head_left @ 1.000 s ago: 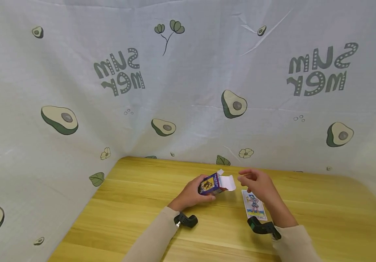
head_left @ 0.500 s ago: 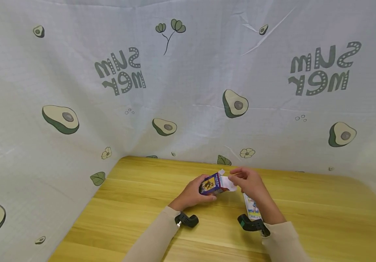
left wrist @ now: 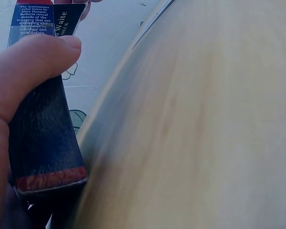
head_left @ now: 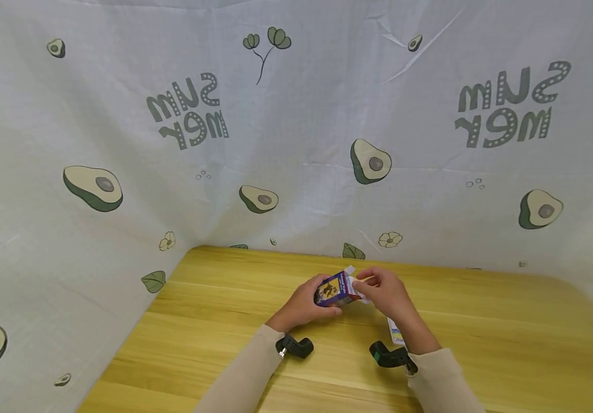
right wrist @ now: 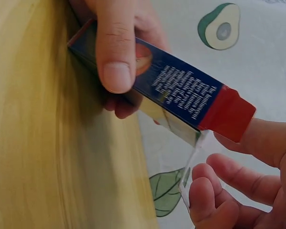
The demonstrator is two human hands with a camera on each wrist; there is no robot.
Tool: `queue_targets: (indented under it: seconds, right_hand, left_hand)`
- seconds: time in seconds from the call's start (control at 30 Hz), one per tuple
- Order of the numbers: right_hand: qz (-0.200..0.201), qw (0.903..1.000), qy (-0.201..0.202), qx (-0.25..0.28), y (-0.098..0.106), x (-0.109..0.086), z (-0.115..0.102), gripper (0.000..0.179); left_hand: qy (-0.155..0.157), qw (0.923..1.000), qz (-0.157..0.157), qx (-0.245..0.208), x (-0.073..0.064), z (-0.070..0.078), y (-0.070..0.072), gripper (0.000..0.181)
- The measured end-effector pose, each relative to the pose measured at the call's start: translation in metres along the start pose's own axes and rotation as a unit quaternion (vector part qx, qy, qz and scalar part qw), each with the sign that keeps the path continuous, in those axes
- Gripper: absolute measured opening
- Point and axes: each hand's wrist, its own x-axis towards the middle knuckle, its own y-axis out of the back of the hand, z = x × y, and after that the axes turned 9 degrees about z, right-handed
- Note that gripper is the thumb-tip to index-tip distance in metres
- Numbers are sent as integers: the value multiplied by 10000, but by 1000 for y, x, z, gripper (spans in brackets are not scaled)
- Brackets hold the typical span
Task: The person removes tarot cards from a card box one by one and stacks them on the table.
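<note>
Left hand [head_left: 305,304] has its grip wrapped round the blue card box [head_left: 330,291], which is tilted over the worktop [head_left: 214,321] with its flaps [right wrist: 230,114] open. Right hand [head_left: 385,292] is up at that open end, fingers [right wrist: 202,193] bent near the flaps, but honestly can't tell if its grip is pinching anything. There's also a white-bordered card [head_left: 396,332] on the worktop, partly hidden by the right forearm [head_left: 421,335].
</note>
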Motion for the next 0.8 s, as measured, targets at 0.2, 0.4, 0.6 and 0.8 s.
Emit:
queue_targets:
  seconds: [0.2,0.4,0.6,0.8]
  right_hand:
    - [46,9999,-62,-76,-6,-2,-1,33]
    - [40,9999,-94,-78,-10,-3,-2,35]
    - [57,9998,-139,-146,-11,-4,-2,34]
    - [-8,9997,-138,-182,-10,-4,-1,34]
  left_hand:
    - [23,10000,-45,-73,0,3,0,64]
    - [-25,10000,-28,-32,0,3,1,65]
    - [-107,9999,-39,48,0,0,1,64]
    - [-84,9999,-49,69,-1,1,2,65]
